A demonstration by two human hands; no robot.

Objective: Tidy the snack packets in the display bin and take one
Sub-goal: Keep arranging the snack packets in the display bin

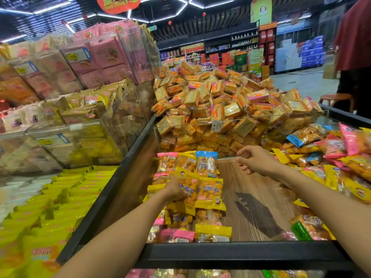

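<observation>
Left hand point(174, 189), lower centre of frame: resting on the neat rows of snack packets point(209, 194), fingers curled round the edge of a yellow packet point(185, 184). Gripping it, by the look.

Right hand point(253, 159), centre right: hovering above the bare wooden floor of the display bin point(251, 199), fingers loosely curled, holding nothing visible.

Aligned packets (pink, yellow, blue headers) along the left side of the bin; loose untidy heap of like packets point(329, 157) at right edge of frame. Clear acrylic divider point(230, 122) behind, with a mound of square orange-wrapped biscuits point(216, 97) beyond.

Handling, judged: light, soft film pouches, slippery, crackly; contents likely brittle, so no squeezing. Best taken at the flat sealed header or by the side edges, pinched lightly.

Black frame rail point(241, 251) along bottom. Yellow packs point(66, 197) lower left.
</observation>
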